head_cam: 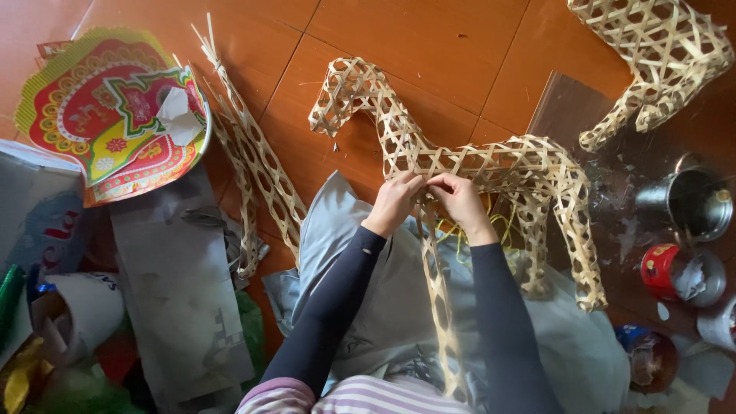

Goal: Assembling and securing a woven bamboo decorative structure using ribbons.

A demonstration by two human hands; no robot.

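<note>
A woven bamboo-strip horse frame lies on its side across my lap and the red tiled floor, head at the upper left, hind legs at the right. My left hand and my right hand pinch the weave at the chest, fingertips touching each other. From that spot a woven front leg runs down between my dark-sleeved forearms. Yellow cord shows under the belly near my right wrist.
A loose woven bamboo strip piece lies to the left. Colourful patterned paper sits upper left, grey paper sheets below it. A second woven frame is upper right. A metal pot and a red tin stand at right.
</note>
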